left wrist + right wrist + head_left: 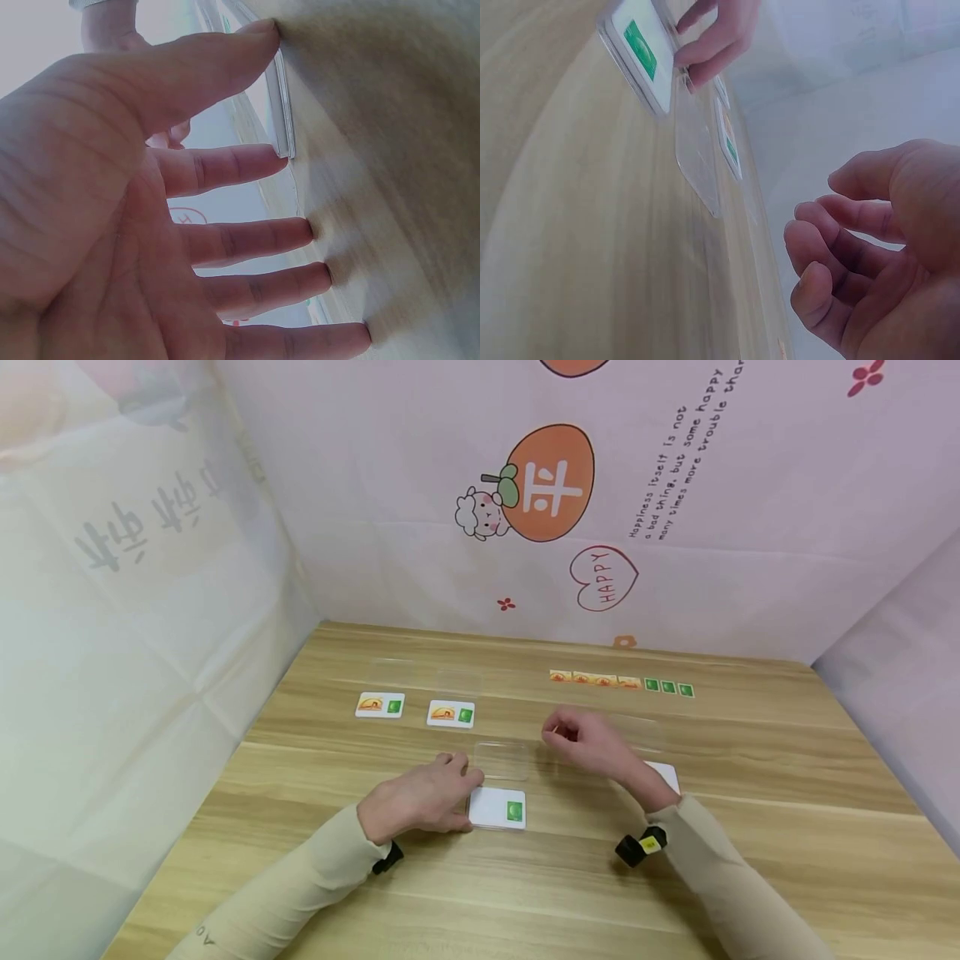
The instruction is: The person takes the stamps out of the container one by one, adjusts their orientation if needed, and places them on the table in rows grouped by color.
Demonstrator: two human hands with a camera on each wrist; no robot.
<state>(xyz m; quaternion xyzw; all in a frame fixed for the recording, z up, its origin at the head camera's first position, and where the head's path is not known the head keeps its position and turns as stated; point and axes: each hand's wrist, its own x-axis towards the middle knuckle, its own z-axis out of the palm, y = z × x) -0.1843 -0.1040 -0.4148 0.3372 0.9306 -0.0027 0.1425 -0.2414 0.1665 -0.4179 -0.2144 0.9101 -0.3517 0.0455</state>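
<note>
A white card point(492, 808) with one green stamp-like picture lies in a clear case at the middle of the table. At its left edge is my left hand point(432, 795), thumb at the near corner and index finger at the far corner. The other fingers point(251, 240) of that hand are straight, their tips on the wood. Right of the card, over the table, my right hand point(588, 743) has bent fingers, thumb and index tips close together. I cannot tell whether something tiny sits between them. A clear case lid point(501, 761) lies just beyond the card.
Orange pictures point(592, 679) and green ones point(668, 687) form a row at the back right. Two cards point(379, 705) point(451, 714) each bear an orange and a green picture. Another white card point(664, 774) is partly under my right forearm. Printed cloth point(420, 552) walls the table.
</note>
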